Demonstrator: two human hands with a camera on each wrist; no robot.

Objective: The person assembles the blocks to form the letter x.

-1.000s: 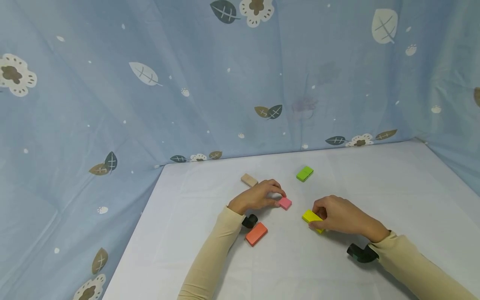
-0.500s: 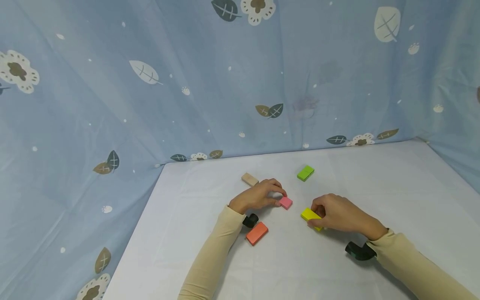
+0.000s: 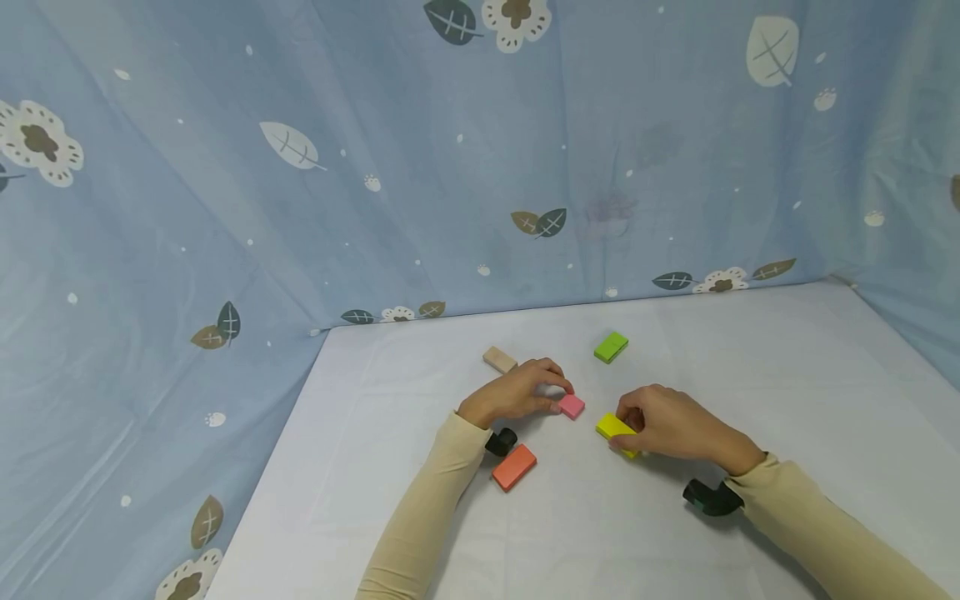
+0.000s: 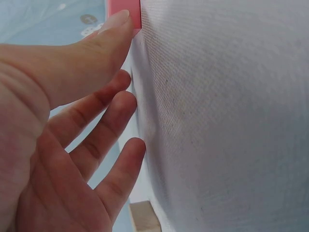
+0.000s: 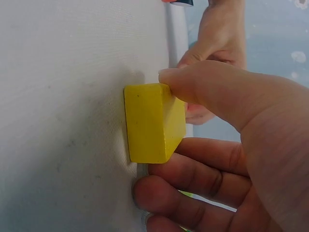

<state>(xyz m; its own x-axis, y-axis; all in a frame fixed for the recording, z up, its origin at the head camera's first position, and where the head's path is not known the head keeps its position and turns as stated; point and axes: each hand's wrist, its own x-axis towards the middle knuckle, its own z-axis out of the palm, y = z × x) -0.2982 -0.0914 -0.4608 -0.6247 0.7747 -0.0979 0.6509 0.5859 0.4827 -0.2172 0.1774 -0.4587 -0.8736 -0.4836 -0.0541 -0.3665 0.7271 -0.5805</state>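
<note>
My left hand (image 3: 559, 397) rests on the white table (image 3: 750, 375) and pinches a small pink block (image 3: 573, 407) at its near end. In the left wrist view the thumb (image 4: 104, 36) lies against the pink block (image 4: 129, 8) while the other fingers hang spread. My right hand (image 3: 624, 427) grips a yellow block (image 3: 611, 426) that lies on the table just right of the pink one, with a small gap between them. The right wrist view has the thumb (image 5: 203, 82) on one side of the yellow block (image 5: 153, 121) and fingers on the other.
An orange block (image 3: 513, 467) lies near my left wrist. A beige block (image 3: 498, 359) sits beyond the left hand and a green block (image 3: 611, 346) lies further back right. A blue flowered curtain (image 3: 375, 167) closes off the back and left of the table.
My right hand has slid the yellow block left and slightly away, closer to the pink block. The left hand and pink block have stayed put.
</note>
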